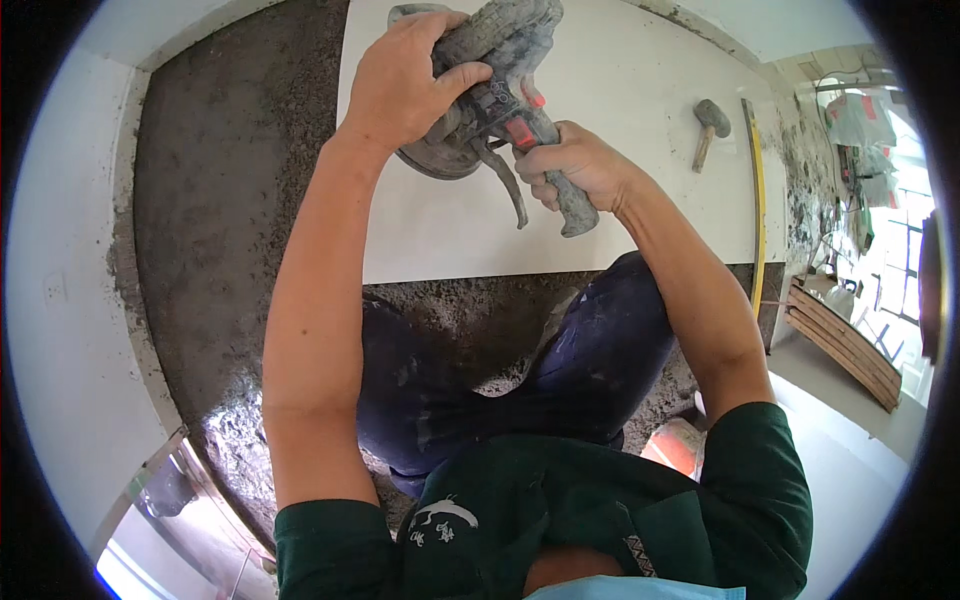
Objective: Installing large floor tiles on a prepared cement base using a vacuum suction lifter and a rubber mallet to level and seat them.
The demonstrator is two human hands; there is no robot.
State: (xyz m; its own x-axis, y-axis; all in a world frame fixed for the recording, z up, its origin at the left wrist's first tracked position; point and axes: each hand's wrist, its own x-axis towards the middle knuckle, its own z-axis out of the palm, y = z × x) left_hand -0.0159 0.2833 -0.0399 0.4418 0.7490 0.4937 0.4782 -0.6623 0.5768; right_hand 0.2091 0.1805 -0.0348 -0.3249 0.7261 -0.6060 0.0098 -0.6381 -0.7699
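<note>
A dusty grey hand-held power tool with a round suction base, which looks like a tile vibrator [508,112], is held over a large white tile [440,235]. My left hand [405,80] is closed round the tool's upper body, thumb toward me. Wrapped round its grey handle, just below a red switch, are the fingers of my right hand [580,165]. A curved lever hangs from the tool between my hands. The round base is partly hidden by the body and my left hand, so I cannot tell whether it touches the tile.
On the tile's right part lies a rubber mallet [708,128]. A long yellow level [758,200] lies along its right edge. Grey mortar [235,160] covers the floor at left. Stacked wooden boards [845,345] and hanging plastic bags [862,122] are at far right.
</note>
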